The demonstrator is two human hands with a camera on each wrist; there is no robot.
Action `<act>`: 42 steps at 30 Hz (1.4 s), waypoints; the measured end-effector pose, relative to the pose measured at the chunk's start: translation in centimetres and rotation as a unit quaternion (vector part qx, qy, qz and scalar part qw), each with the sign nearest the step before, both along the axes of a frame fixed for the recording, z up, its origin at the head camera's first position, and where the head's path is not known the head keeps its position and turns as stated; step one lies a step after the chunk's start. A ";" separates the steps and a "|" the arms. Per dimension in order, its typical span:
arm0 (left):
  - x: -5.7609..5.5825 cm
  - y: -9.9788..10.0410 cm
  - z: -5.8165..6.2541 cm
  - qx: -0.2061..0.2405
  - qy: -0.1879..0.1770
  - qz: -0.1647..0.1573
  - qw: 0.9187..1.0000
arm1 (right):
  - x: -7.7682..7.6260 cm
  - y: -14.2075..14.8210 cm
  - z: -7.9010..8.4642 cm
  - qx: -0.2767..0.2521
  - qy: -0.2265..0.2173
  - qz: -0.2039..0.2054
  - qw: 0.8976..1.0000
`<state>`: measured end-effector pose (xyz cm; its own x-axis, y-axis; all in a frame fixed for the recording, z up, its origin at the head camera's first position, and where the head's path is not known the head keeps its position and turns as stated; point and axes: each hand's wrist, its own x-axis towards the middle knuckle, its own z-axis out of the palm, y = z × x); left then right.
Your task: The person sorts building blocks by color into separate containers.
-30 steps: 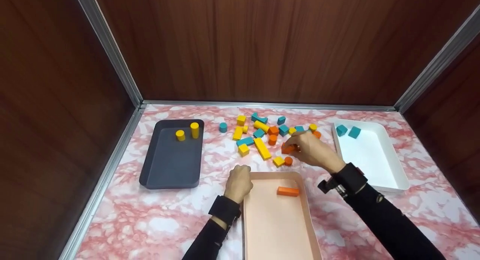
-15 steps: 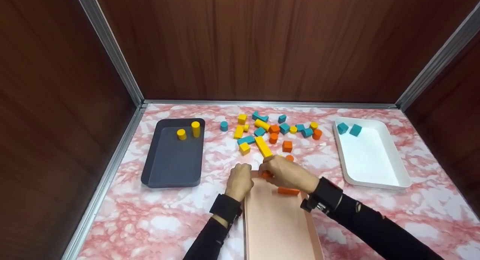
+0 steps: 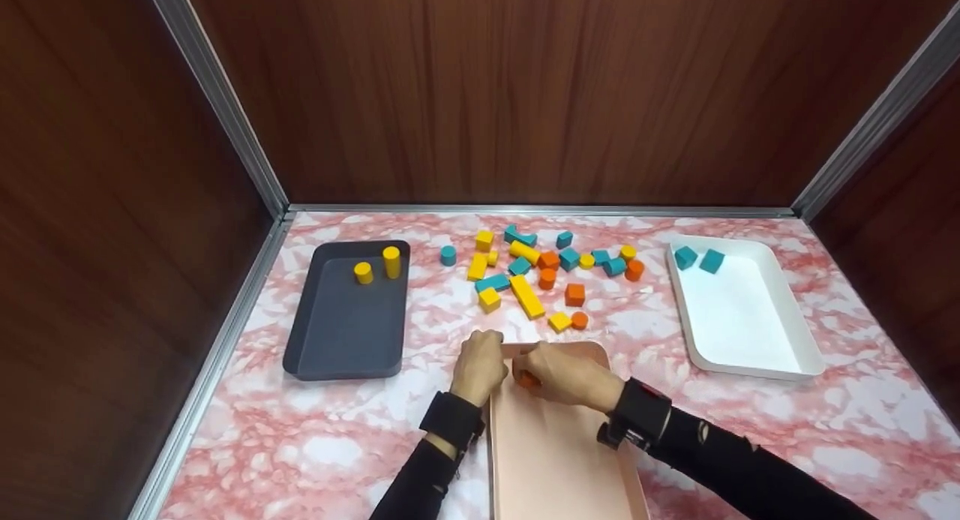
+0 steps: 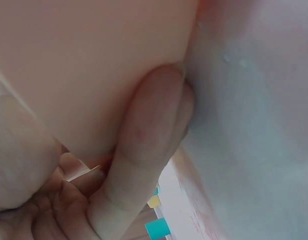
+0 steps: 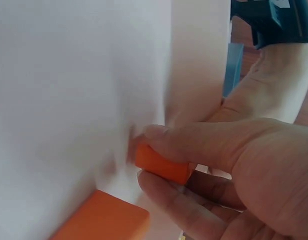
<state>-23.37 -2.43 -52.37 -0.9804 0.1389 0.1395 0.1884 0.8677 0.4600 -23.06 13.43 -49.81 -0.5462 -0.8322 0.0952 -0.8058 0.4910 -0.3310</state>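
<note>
In the head view, my left hand (image 3: 480, 366) grips the peach tray (image 3: 559, 460) at its far left corner. The left wrist view shows the thumb (image 4: 151, 117) pressed along the tray's wall. My right hand (image 3: 574, 376) is low inside the same tray, by that corner, and pinches a small orange block (image 5: 163, 164) between thumb and fingers. Close to it, a longer orange block (image 5: 101, 217) lies on the tray floor in the right wrist view; in the head view the right hand hides it.
Behind the peach tray lie scattered yellow, teal and orange blocks, among them a long yellow block (image 3: 527, 296) and an orange cube (image 3: 575, 294). A dark grey tray (image 3: 345, 332) at left holds two yellow cylinders. A white tray (image 3: 742, 317) at right holds two teal blocks.
My right hand has moved from the scattered blocks left and toward me, into the peach tray, carrying the small orange block. My left hand has stayed at the tray's corner.
</note>
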 end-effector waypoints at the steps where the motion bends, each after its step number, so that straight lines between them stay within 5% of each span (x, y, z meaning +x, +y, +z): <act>1: 0.0 0.1 0.0 -0.001 0.000 0.000 1.000 | 0.1 0.0 -0.2 0.002 0.002 -0.002 1.000; 12: 0.2 0.2 0.0 0.016 -0.017 0.006 1.000 | 0.6 0.2 -0.9 0.011 0.028 -0.019 0.999; 18: 0.1 0.3 -0.2 0.008 -0.019 0.004 1.000 | 0.9 0.5 -0.6 0.031 -0.012 -0.041 0.999; 32: 0.2 0.1 -0.2 0.008 0.006 -0.003 1.000 | 0.7 2.2 3.4 0.001 0.003 -0.088 0.996; 38: 0.2 0.1 0.0 0.018 -0.006 0.003 1.000 | -0.4 3.7 4.7 0.010 -0.020 -0.149 0.989; 42: 0.1 0.1 0.2 0.020 -0.008 0.003 1.000 | -1.3 5.3 5.2 0.023 -0.056 -0.224 0.973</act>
<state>-23.27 -2.31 -52.20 -0.9835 0.1268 0.1288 0.1747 0.8495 0.4978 -24.39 18.71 -44.56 -0.8598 -0.5104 -0.0177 -0.4678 0.8010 -0.3736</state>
